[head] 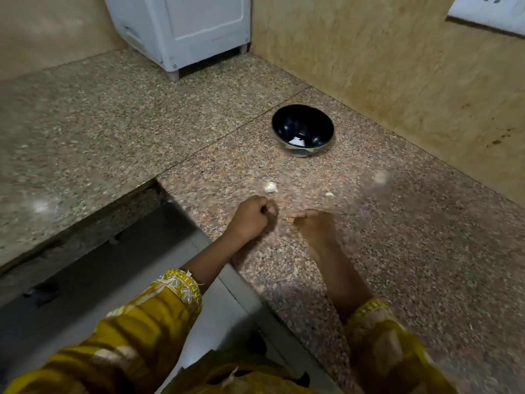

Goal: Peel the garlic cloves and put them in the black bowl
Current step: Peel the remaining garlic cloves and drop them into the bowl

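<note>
Head view: my left hand (252, 216) rests on the counter (397, 265), its fingers curled into a tight fist, and I see nothing held in it. My right hand (314, 224) sits just beside it, fingertips turned toward the left hand. It is smeared by motion, so I cannot tell how wide its grasp is or whether it holds anything.

Just beyond the left knuckles lies a garlic clove (270, 187), apart from the hand. A smaller pale piece (329, 194) lies just beyond the right hand. Farther out from both hands, with bare counter between, stands the black bowl (302, 129), upright and mouth up, with white bits (297, 142) in its bottom. Nothing stands between my hands and the bowl except the clove.

Far beyond the left hand, a white appliance (181, 29) stands on short feet in the corner. A white socket plate (488, 9) sits on the wall (383, 66) far beyond the right hand. The counter is speckled granite with a seam running across it, and it turns away on the left-hand side. The walls are beige. Yellow sleeves (159, 317) cover both forearms.

The clove lies flat, its long axis roughly crosswise to my reach. It is too blurred to tell where its tip points.
</note>
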